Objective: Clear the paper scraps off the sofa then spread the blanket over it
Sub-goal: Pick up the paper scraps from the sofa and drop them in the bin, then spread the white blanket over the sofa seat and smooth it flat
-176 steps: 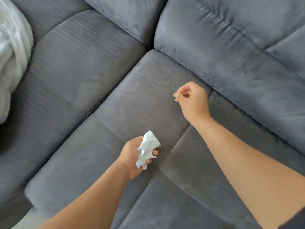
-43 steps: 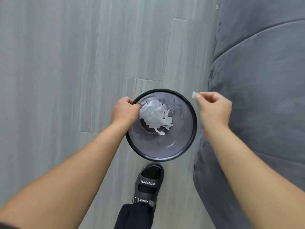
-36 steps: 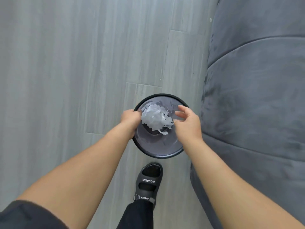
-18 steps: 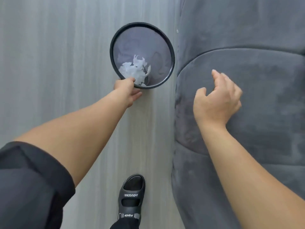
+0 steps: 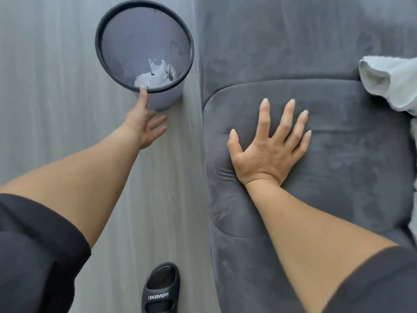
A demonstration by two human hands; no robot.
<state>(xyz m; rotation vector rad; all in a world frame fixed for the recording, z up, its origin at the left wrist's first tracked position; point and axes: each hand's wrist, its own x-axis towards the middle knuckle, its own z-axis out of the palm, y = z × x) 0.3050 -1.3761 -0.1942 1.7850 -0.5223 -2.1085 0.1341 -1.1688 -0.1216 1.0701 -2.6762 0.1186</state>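
Paper scraps point(image 5: 155, 77) in bin point(image 5: 164, 99), upper left. Blanket point(image 5: 392, 82) bunched at right edge, unspread: that step left. L hand point(image 5: 144, 127) released, fingertip on bin rim; R hand point(image 5: 268, 150) flat on sofa point(image 5: 349, 188), holding nothing.

We log a black short sleeve on each arm, left sleeve point(image 5: 33, 256) and right sleeve point(image 5: 379, 283), with the forearms bare below the hems. Right grip point(image 5: 268, 152): nails rounded, reaching slightly past the fingertips. One black slide sandal point(image 5: 161, 288), with white block lettering across its strap, reads upside down to us.
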